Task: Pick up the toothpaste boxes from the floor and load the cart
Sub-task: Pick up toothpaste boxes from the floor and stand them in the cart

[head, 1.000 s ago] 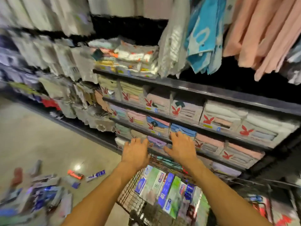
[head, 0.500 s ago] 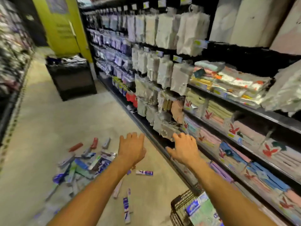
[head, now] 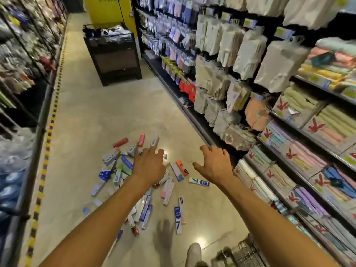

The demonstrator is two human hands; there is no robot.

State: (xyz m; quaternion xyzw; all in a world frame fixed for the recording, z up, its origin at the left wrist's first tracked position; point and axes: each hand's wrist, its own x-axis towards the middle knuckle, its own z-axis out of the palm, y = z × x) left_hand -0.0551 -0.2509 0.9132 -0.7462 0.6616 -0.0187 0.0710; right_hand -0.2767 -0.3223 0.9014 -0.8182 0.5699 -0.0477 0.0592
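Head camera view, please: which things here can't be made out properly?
- Cart: only a wire corner shows, cut off by the bottom edge; its load is unseen.
- Toothpaste boxes: print too small and blurred to read; some lie hidden under the left hand and forearm.
- Left-side shelves: goods smeared by blur.
- Right hand: palm faces away.

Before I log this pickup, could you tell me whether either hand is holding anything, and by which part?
Nothing is held: the left hand and right hand are both open and empty above the toothpaste boxes.

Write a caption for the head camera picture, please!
Two empty hands, left hand and right hand, reach toward scattered toothpaste boxes.
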